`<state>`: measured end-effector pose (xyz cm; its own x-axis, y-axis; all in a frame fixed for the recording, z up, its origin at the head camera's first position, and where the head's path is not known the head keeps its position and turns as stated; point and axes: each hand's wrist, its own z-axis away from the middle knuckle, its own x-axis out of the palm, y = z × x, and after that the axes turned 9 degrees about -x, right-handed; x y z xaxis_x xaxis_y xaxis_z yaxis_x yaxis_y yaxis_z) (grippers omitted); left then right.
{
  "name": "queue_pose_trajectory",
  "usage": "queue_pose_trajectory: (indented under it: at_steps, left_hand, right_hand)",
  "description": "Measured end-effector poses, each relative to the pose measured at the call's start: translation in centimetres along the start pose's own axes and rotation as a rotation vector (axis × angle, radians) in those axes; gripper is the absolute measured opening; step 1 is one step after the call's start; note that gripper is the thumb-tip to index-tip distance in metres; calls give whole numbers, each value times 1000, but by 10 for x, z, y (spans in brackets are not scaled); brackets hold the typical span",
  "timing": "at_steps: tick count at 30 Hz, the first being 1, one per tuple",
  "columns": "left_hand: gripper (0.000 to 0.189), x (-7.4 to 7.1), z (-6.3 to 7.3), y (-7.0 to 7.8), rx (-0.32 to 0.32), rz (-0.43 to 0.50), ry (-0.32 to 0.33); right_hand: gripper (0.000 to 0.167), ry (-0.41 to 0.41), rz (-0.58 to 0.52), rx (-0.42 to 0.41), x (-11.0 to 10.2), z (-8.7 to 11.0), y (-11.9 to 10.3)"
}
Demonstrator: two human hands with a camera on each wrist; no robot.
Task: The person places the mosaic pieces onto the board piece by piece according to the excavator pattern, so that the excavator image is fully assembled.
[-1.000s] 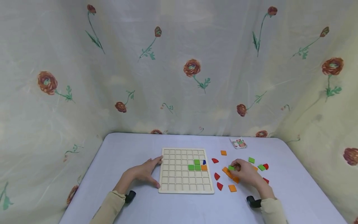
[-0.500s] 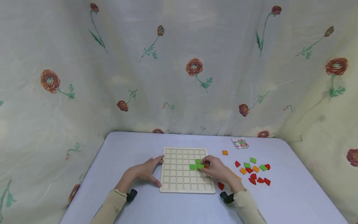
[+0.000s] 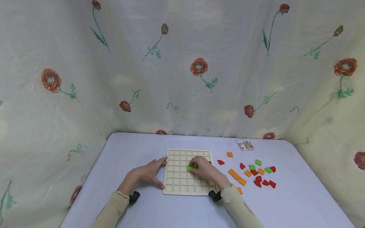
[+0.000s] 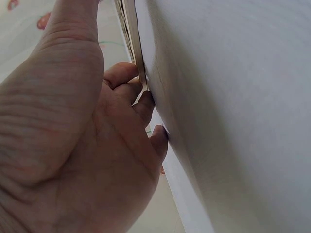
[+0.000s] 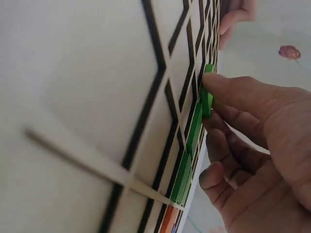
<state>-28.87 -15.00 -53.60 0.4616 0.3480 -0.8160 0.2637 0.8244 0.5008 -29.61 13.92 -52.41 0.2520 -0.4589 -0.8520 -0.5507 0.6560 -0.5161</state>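
Observation:
A cream grid board [image 3: 176, 179] with square cells lies on the table in the head view. My left hand [image 3: 146, 174] rests against its left edge, thumb and fingers spread; the left wrist view shows fingertips [image 4: 145, 104] touching the board's side. Over the board, my right hand [image 3: 203, 168] pinches a green square tile [image 5: 207, 99] between thumb and fingers. This tile is tilted at a cell left of a row of green tiles [image 5: 183, 177], which ends in an orange tile [image 5: 167, 221]. In the head view my right hand hides most of that row.
Right of the board lie loose orange tiles [image 3: 234, 174], green tiles [image 3: 258, 162] and red quarter-round pieces [image 3: 265, 182]. Behind them is a small patterned card [image 3: 245, 145]. A floral curtain [image 3: 182, 82] hangs at the table's back and sides.
My right hand has taken the green tile from the loose pieces on the right and carried it left onto the board. My left hand has stayed at the board's left edge.

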Motion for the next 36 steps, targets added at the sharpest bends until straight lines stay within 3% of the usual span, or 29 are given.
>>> queue_pose_trajectory:
  at_steps: [12,20,27,32,36]
  left_hand:
    - [131,-1,0,3,26,-1,4]
    - [132,-2,-2,4,25,2,12]
    - [133,1,-2,3,29,1,6]
    - [133,1,-2,2,28,-1,6]
    - [133,0,-1,0,28,-3,8]
  right_hand:
    - [12,-97,-7,6,-10,-8,-1]
    - [21,-76,-6,5,-11,-8,-2]
    - [19,66,-151,55,-29,18,15]
    - [18,135,-204,200,-52,47,44]
    - [21,171,-172,298,-70,75,77]
